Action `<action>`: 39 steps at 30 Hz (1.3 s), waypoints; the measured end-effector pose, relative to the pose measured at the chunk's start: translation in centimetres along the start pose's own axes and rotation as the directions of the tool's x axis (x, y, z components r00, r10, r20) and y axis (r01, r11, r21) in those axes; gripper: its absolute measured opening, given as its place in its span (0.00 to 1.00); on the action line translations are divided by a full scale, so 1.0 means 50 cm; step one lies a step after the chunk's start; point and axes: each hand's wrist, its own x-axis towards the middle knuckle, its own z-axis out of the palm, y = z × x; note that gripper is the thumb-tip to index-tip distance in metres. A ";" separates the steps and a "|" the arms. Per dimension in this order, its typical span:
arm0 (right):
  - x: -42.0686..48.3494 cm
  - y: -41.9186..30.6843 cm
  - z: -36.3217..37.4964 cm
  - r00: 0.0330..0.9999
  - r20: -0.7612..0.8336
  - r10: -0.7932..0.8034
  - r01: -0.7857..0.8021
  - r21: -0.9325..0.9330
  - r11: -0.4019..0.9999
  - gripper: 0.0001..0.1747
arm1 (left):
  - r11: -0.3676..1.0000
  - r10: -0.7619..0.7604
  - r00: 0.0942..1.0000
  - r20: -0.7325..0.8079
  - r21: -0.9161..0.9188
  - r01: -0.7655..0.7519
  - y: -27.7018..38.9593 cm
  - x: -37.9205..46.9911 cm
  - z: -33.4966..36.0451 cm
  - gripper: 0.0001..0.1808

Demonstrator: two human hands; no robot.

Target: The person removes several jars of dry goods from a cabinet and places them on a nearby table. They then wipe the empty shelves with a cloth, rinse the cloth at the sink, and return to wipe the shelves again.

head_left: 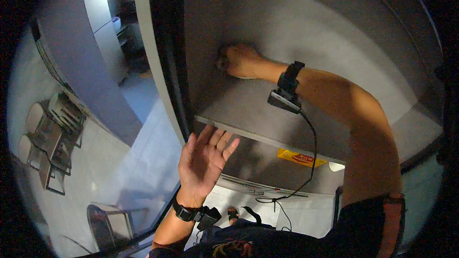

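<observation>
My right hand (pixel 245 61) reaches deep into a grey cabinet, at the inner corner where its side wall (pixel 204 43) meets the back panel (pixel 304 25). The fingers are curled, and something small and dark shows by them; the shadow hides what it is and whether I grip it. Beneath this hand lies a bare grey shelf (pixel 229 104). My left hand (pixel 204 165) is held palm up with its fingers apart, and nothing is in it. Its fingertips are at the shelf's pale front edge (pixel 251 134); whether they touch it I cannot tell.
Below the shelf, a yellow packet (pixel 301 157) with red print lies in a lower compartment. A black cable (pixel 313 143) hangs from the device on my right wrist (pixel 285 100). Chairs (pixel 36 114) and a table (pixel 50 154) stand on the tiled floor at left.
</observation>
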 end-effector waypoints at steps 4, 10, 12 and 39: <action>-0.045 0.014 -0.062 0.992 0.115 -0.054 0.043 0.099 0.994 0.22 | 1.000 0.002 1.000 0.007 -0.030 -0.002 -0.002 -0.002 0.009 0.30; -0.311 0.135 -0.104 0.988 0.141 -0.055 0.004 0.339 0.941 0.20 | 1.000 -0.002 1.000 -0.002 -0.026 0.001 -0.007 -0.012 0.000 0.31; -0.381 0.178 -0.087 0.995 0.096 0.004 -0.025 0.215 0.976 0.19 | 0.999 0.002 1.000 0.019 -0.038 -0.002 -0.014 -0.012 -0.007 0.31; -0.031 0.002 0.006 0.998 -0.045 0.044 -0.030 0.266 0.964 0.18 | 0.995 -0.088 0.988 0.130 -0.041 0.094 -0.013 -0.014 -0.020 0.24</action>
